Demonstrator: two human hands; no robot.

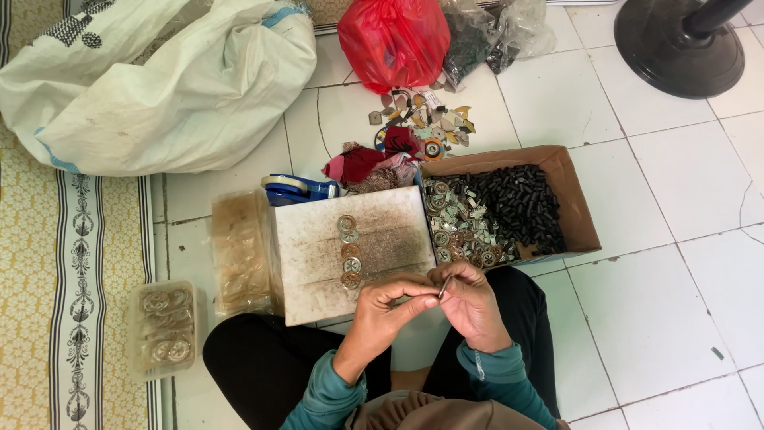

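Both my hands meet over the near edge of the white board (318,263). Left hand (387,306) and right hand (471,306) have fingers pinched shut on one small metal disc (444,288), held edge-on btwn them; can't tell more of it. Done so far, I'd judge: five discs in a row (348,252) on the board, plus bagged sets (163,328) on the floor at left. Left to do: plenty, the cardboard box (574,209) is approx full of loose parts.

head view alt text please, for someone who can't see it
Both hands, left hand and right hand, pinch a small metal piece over a white board with a row of round discs; a cardboard box of small parts sits beside.
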